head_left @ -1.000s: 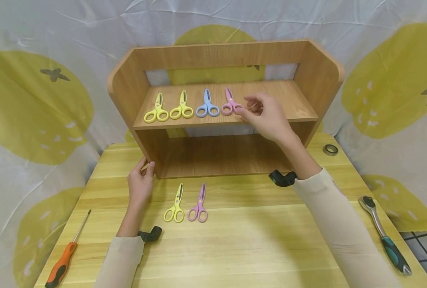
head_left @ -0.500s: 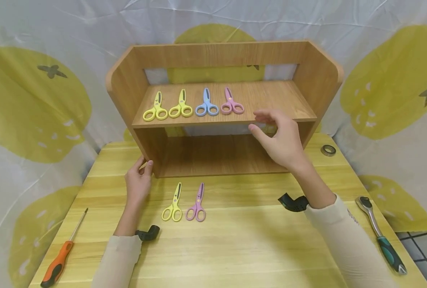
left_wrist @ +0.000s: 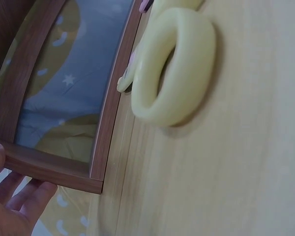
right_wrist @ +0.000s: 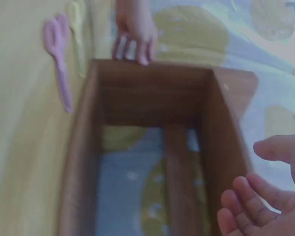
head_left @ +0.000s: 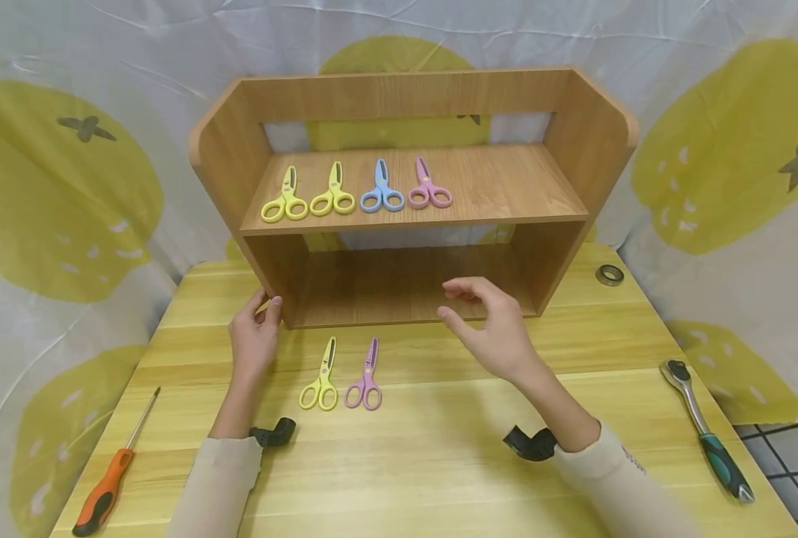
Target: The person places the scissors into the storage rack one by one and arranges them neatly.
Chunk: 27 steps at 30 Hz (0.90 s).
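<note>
A wooden two-tier shelf point(head_left: 540, 187) stands at the back of a yellow table point(head_left: 439, 463). Its upper board carries two yellow scissors point(head_left: 308, 198), a blue pair point(head_left: 382, 193) and a pink pair point(head_left: 429, 190). On the table in front lie yellow scissors point(head_left: 320, 373) and purple-pink scissors point(head_left: 365, 373). My left hand point(head_left: 264, 306) rests straight fingers against the shelf's lower left corner. My right hand point(head_left: 454, 300) hovers empty before the lower opening, fingers relaxed. The left wrist view shows a yellow scissor loop point(left_wrist: 174, 69) close up. The right wrist view shows the shelf point(right_wrist: 152, 93) and the purple-pink pair point(right_wrist: 59, 54).
An orange screwdriver point(head_left: 106, 493) lies at the table's front left. A ratchet wrench point(head_left: 704, 426) lies at the right edge, and a small metal ring point(head_left: 609, 274) sits right of the shelf. A white curtain with yellow prints point(head_left: 56, 187) hangs behind.
My right hand has left the pink scissors on the upper board and dropped down, empty, to the front of the lower opening. The left hand has stayed at the corner.
</note>
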Tool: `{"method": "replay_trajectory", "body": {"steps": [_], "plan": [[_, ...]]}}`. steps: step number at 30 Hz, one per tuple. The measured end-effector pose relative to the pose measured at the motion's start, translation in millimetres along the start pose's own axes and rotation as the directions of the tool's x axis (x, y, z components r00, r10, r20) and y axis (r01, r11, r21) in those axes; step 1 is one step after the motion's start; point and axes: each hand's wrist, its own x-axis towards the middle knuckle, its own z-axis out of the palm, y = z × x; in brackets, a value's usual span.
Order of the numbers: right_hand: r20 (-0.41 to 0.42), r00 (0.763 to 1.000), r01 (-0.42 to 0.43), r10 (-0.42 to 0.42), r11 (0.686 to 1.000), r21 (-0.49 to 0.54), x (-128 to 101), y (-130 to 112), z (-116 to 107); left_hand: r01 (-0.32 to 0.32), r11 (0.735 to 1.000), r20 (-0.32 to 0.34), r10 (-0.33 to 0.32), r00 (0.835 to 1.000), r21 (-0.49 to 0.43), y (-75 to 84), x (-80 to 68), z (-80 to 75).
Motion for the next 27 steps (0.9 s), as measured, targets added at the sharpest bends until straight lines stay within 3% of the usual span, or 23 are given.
{"method": "replay_trajectory", "body": {"steps": [11,18,27], "plan": [[0.218,0.963,-0.168,0.155,0.985,0.042,-30,19,57,-0.035,0.999,0.006,0.035,0.999,-0.008,-1.7,0.3,-1.1],[0.306,0.932,-0.233,0.192,0.967,0.102,-44,27,92,-0.043,0.999,-0.012,0.043,0.999,0.004,-2.9,2.0,-0.3],[0.352,0.91,-0.261,0.22,0.962,0.073,-58,33,116,-0.03,1.0,-0.003,0.03,1.0,0.003,-1.5,0.7,-0.5]]}}
